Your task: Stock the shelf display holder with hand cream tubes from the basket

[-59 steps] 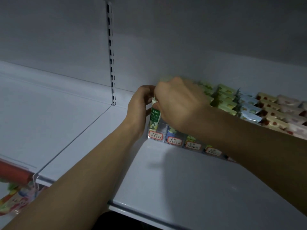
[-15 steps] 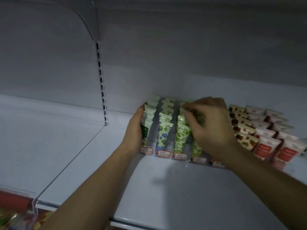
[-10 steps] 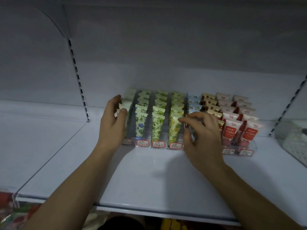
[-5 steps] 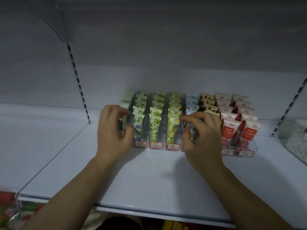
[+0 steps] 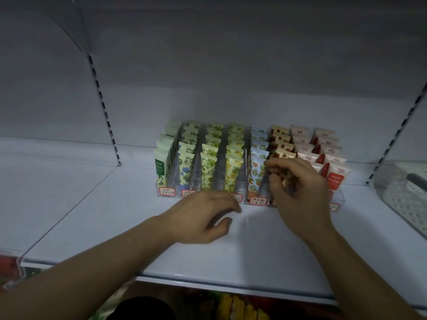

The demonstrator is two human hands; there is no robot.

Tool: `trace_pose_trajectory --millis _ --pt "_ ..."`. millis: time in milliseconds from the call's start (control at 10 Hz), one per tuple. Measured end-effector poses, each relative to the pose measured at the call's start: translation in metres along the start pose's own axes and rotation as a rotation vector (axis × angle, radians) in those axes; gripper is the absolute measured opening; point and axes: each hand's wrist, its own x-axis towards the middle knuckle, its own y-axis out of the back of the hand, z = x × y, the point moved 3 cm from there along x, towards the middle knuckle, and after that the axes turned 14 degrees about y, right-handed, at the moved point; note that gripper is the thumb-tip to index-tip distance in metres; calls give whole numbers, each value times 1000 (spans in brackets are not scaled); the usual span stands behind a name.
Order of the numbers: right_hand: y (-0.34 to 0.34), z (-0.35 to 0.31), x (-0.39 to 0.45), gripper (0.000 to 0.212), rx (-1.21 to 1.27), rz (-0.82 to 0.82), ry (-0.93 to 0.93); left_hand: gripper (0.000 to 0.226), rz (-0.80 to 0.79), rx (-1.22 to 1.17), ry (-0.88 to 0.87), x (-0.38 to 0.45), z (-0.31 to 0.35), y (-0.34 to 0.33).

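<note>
My right hand (image 5: 298, 192) pinches a brown-patterned tube (image 5: 283, 155) upright in the clear acrylic holder (image 5: 338, 199); left hand (image 5: 203, 215) loose, empty, nearer the green rows.

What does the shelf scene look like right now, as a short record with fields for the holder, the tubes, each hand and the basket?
holder: clear display holder at the back of the white shelf, split into lanes with price tags on the front
tubes: hand cream tubes standing in rows, green and yellow prints on the left, pink and red on the right
left hand: fingers relaxed, holding nothing, just in front of the holder
right hand: fingers curled at a front tube in a right-of-middle lane
basket: white, perforated, at the right edge of the shelf
</note>
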Motion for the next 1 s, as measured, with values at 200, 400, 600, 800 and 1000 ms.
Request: trace_pose_trajectory --millis 200,400,600,800,1000 --pt "-10 4 -13 26 142 -11 -209 22 -12 -17 2 1 3 0" --pt "-10 5 -14 29 152 -24 -248 22 -50 201 -129 19 15 2" --pt "-7 11 -12 33 188 51 -318 20 -64 168 -247 51 45 -15" --pt "-4 12 -14 29 183 83 -314 28 -20 -29 -213 50 37 -21" --pt "25 -5 5 35 475 144 -370 53 -88 -109 -213 52 37 -29"
